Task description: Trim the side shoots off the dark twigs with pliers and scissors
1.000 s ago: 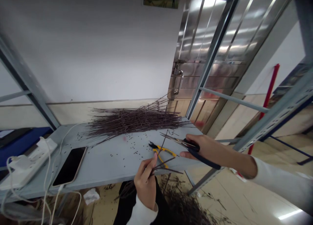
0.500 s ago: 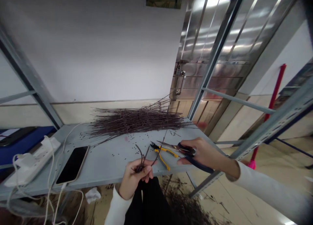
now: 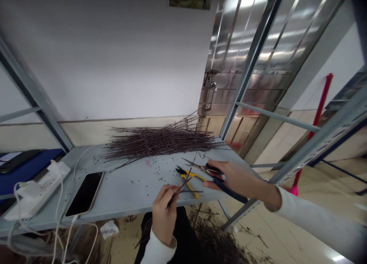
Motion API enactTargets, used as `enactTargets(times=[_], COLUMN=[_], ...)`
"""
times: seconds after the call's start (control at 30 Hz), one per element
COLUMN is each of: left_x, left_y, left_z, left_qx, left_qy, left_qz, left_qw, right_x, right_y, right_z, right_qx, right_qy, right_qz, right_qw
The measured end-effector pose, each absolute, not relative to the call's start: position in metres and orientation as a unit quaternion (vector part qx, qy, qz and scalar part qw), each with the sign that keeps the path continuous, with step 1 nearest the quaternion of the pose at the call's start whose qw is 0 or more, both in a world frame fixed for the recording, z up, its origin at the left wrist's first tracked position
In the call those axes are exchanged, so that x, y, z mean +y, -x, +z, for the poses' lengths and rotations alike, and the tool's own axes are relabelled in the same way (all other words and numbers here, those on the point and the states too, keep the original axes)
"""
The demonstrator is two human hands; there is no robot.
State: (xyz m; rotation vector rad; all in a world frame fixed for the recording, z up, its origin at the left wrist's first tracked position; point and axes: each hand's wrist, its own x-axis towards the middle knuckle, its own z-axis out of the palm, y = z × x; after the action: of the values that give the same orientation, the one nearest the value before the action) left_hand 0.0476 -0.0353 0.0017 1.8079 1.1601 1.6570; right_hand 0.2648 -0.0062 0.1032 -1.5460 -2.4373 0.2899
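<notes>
Fingers of my left hand pinch thin dark twigs at lower centre; my right hand grips navy-handled scissors right of centre.

I see a long, plain white cloth sleeve on the right arm, its cuff ending short of the bare right hand. A matching white cloth sleeve with a loose cuff meets the bare left hand. Below, I make out plain black cloth legwear, too dark for me to distinguish seams.
</notes>
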Motion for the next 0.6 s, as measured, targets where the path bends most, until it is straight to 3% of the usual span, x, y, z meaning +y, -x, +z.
enactTargets(times=[0.23, 0.6], left_x=[-0.036, -0.027], left_y=[-0.048, -0.034], left_z=[-0.018, 0.003], left_qx=[0.422, 0.492], left_qy=[-0.647, -0.550], left_qz=[0.627, 0.644], left_qw=[0.105, 0.201], right_x=[-0.003, -0.014], right_y=[-0.278, -0.287], right_z=[0.098, 0.088], right_qx=[-0.821, -0.804], right_qy=[0.561, 0.567], right_qz=[0.057, 0.125], right_qw=[0.090, 0.125])
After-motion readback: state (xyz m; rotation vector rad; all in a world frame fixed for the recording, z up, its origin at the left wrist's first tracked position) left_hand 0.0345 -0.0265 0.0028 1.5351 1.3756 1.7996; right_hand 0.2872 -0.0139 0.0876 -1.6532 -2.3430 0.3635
